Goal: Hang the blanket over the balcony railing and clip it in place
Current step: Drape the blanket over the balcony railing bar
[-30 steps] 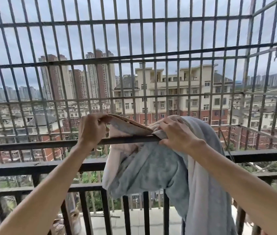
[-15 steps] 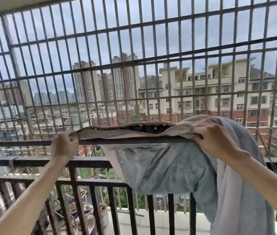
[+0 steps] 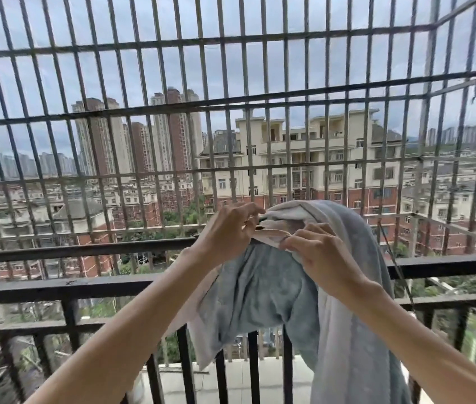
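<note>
A pale blue-grey blanket [image 3: 263,290] with a pinkish-white underside hangs bunched over the thin upper rail [image 3: 85,248] of the balcony railing, right of centre. Its long end drops past the lower bars at the bottom right. My left hand [image 3: 228,228] pinches the blanket's top edge at the rail, with a small dark object between its fingers that I cannot identify. My right hand [image 3: 315,252] grips the folded pink edge just beside it, the two hands close together.
A thick dark handrail [image 3: 56,287] runs across below the thin rail, with vertical balusters [image 3: 184,368] under it. A tall metal security grille [image 3: 231,106] closes the balcony outward and bends back at the right [image 3: 464,228]. A cord [image 3: 400,275] hangs at the right.
My left hand has let go of the stretched edge far out on the left and come back right to meet my right hand. The blanket is bunched again instead of spread along the rail.
</note>
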`<state>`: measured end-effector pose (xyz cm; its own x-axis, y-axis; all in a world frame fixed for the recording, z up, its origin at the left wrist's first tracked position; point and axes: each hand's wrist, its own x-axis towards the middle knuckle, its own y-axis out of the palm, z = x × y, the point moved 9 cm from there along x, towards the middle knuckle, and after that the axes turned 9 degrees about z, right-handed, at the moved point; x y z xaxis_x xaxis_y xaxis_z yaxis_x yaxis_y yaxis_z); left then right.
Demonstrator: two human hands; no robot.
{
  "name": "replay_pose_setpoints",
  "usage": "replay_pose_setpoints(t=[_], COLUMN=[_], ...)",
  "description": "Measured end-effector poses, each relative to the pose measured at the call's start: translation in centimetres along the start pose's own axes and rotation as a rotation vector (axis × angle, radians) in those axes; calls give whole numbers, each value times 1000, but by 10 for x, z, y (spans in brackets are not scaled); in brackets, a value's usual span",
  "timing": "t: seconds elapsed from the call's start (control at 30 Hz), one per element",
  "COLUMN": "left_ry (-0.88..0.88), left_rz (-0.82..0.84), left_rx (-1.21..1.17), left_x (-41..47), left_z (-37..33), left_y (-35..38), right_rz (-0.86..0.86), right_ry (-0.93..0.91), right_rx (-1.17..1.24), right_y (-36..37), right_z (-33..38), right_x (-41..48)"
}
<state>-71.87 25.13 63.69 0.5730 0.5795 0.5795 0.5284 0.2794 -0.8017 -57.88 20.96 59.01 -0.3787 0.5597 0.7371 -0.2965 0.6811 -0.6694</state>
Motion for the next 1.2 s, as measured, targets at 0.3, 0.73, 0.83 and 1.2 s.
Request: replay_pose_setpoints(t=[0.3,0.73,0.83,1.2], left_ry=[-35,-30,35,155], left_rz=[127,56,-56,-177], left_rx=[33,378,198,-311], left_x=[33,40,36,30], left_z=[-11,-5,0,17], left_y=[57,94,91,65], right_rz=[-35,-153,-91,-98], right_ry=[143,418,600,1046], right_rx=[-122,-164,-113,-37], right_y=[17,11,-2,-34], right_z=[18,-40,-101,-261], right_x=[-44,-85,-98,-66])
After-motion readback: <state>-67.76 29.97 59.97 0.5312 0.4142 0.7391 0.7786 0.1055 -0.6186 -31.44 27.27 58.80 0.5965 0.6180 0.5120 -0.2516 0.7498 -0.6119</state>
